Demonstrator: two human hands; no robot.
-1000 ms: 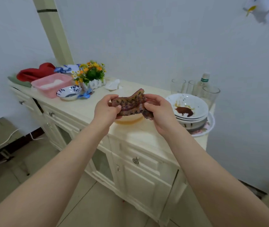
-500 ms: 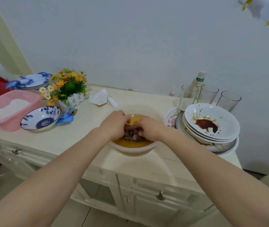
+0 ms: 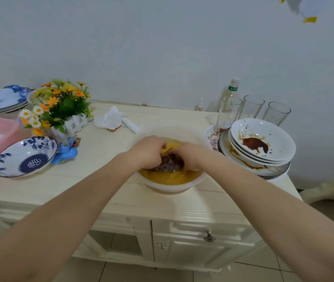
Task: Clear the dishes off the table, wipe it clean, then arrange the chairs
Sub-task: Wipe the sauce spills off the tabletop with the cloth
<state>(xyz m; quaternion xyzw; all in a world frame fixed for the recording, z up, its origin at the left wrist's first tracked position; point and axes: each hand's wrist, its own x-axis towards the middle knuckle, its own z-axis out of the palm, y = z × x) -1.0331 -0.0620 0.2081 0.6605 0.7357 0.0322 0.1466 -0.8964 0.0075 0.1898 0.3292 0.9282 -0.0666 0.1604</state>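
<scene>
Your grip is closing from both sides: left hand (image 3: 148,152) and right hand (image 3: 189,156) are clutching the dark patterned rag (image 3: 169,164) inside the white bowl of yellow liquid (image 3: 168,183) on the cream counter (image 3: 105,159). You're likely wetting it; wringing comes next.

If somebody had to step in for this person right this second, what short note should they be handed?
Left hand and right hand: both inside the white bowl of yellow liquid, fingers curled on a dark patterned cloth.
Dishes: a stack of sauce-stained bowls sits on the cabinet top to the right, with three empty glasses behind it. A blue patterned dish lies to the left.
Done: these dishes are already gathered here.
Left: the table and chairs are out of view, so wiping and arranging the chairs cannot be confirmed; treat them as pending.
</scene>
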